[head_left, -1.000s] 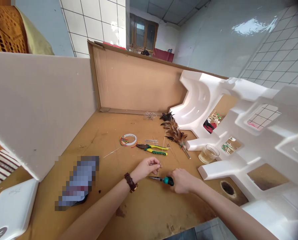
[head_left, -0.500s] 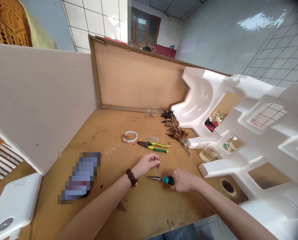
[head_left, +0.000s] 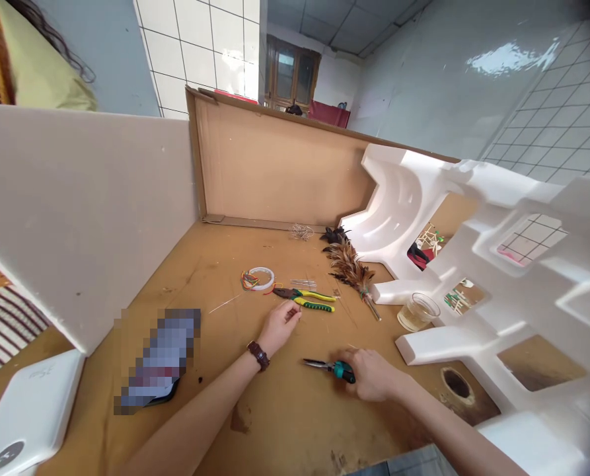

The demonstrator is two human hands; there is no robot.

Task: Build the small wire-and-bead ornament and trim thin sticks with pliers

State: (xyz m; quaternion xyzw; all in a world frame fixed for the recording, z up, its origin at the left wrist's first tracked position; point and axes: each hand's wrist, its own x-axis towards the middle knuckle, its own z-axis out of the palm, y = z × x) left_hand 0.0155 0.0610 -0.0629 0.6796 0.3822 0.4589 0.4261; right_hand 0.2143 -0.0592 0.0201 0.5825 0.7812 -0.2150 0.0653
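Observation:
My right hand (head_left: pixel 374 374) is closed around needle-nose pliers (head_left: pixel 341 371) with teal and black handles, their jaws pointing left above the brown tabletop. My left hand (head_left: pixel 279 325), with a dark watch on its wrist, has its fingers pinched together. Whatever lies between those fingertips is too small to make out. Just beyond them are larger pliers (head_left: pixel 307 299) with yellow and green handles. Behind these lie several thin metal pieces (head_left: pixel 303 285) and a white ring with coloured threads (head_left: pixel 265 278). A single thin wire (head_left: pixel 224 304) rests to the left.
A feather bundle (head_left: pixel 350 266) and a tangle of wire (head_left: pixel 300 231) lie at the back. On the right, a glass of liquid (head_left: pixel 418 311) stands beside a white foam block (head_left: pixel 413 346). At left are a blurred phone (head_left: pixel 163 354) and a white power bank (head_left: pixel 39 403).
My left hand has moved left, close to the yellow-green pliers; the thin wire seen at its fingers no longer shows clearly. My right hand and its pliers have shifted slightly right and nearer me.

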